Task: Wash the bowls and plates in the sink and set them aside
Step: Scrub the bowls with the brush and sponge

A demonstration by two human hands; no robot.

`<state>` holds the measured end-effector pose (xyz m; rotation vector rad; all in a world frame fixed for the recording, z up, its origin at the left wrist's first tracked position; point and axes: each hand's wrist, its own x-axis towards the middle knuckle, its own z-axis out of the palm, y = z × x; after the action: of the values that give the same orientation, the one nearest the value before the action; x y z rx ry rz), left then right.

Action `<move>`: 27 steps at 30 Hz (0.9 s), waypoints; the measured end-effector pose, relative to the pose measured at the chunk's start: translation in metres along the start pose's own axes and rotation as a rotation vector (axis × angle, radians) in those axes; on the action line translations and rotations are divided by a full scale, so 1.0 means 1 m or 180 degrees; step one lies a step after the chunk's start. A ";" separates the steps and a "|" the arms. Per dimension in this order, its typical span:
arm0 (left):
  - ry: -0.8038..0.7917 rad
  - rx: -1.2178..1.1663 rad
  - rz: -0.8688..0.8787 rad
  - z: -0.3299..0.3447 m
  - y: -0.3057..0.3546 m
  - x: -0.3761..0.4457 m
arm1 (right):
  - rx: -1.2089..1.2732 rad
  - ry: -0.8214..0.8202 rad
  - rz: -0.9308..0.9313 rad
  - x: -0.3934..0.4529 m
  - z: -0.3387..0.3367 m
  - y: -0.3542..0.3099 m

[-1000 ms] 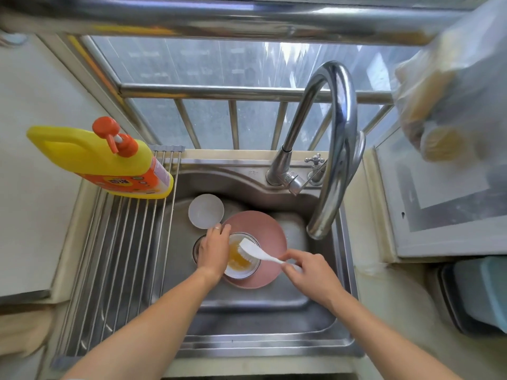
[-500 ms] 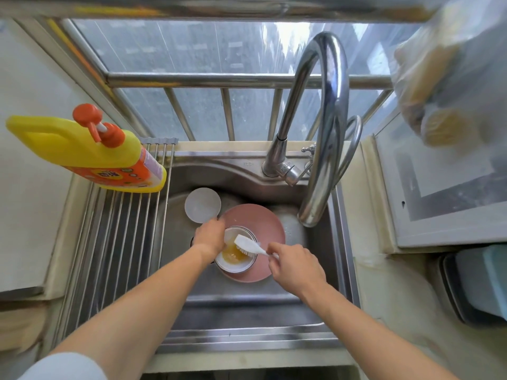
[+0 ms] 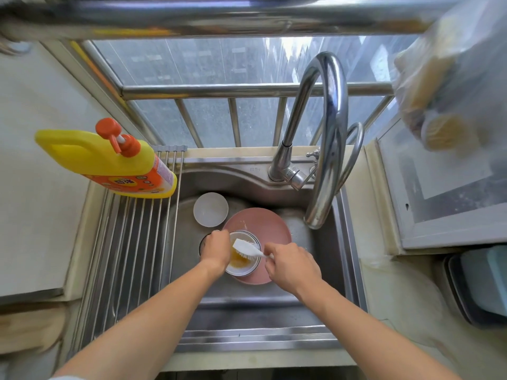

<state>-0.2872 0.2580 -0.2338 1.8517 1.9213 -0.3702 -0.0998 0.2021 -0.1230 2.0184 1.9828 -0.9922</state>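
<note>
Step in hand: a small bowl (image 3: 242, 256) with yellow residue is being scrubbed; the task is judged to be at an early stage.
Left hand (image 3: 215, 249): curled over the bowl's left rim, by which the bowl is steadied.
Right hand (image 3: 290, 266): closed round the handle of a white dish brush (image 3: 247, 248), whose head is laid inside the bowl.
Bowl's place: set on a pink plate (image 3: 263, 231) near the middle of the sink (image 3: 323, 259) floor.
Other dishes: a white bowl (image 3: 210, 209) is left towards the sink's back left corner, just beside the plate; a dark rim is glimpsed under the left hand, but what it belongs to cannot be told.
Faucet (image 3: 325, 138): its spout is hung over the back right of the basin; no running water can be made out.
Drying rack (image 3: 131, 259): laid across the sink's left edge, with a yellow detergent bottle (image 3: 107, 160) at its far end.
Risk, slipping: the bowl could be skated across the smooth plate if the brush is pressed hard while only one rim is held.
Risk, splashing: residue could be flicked onto the counter by quick strokes.
Risk, chipping: the white bowl could be knocked if the plate is shifted.
</note>
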 end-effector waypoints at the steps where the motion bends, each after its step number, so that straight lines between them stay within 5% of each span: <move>1: 0.0068 -0.0070 0.0004 -0.001 0.001 -0.003 | -0.0008 -0.0019 0.0007 0.000 -0.001 -0.001; 8: 0.0627 -0.1189 -0.0895 0.018 -0.003 -0.025 | 0.0011 -0.0067 0.0073 0.005 0.003 -0.004; 14: 0.1094 -0.1449 -0.0864 0.026 0.005 -0.032 | 0.0000 -0.0019 0.0013 0.003 0.007 -0.002; 27: 0.0981 -0.1479 -0.1319 0.032 0.006 -0.048 | -0.0031 0.0023 -0.0025 0.005 0.003 0.006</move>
<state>-0.2772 0.2013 -0.2375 1.2624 2.3507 0.2437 -0.0959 0.2036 -0.1296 2.0136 1.9965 -0.9764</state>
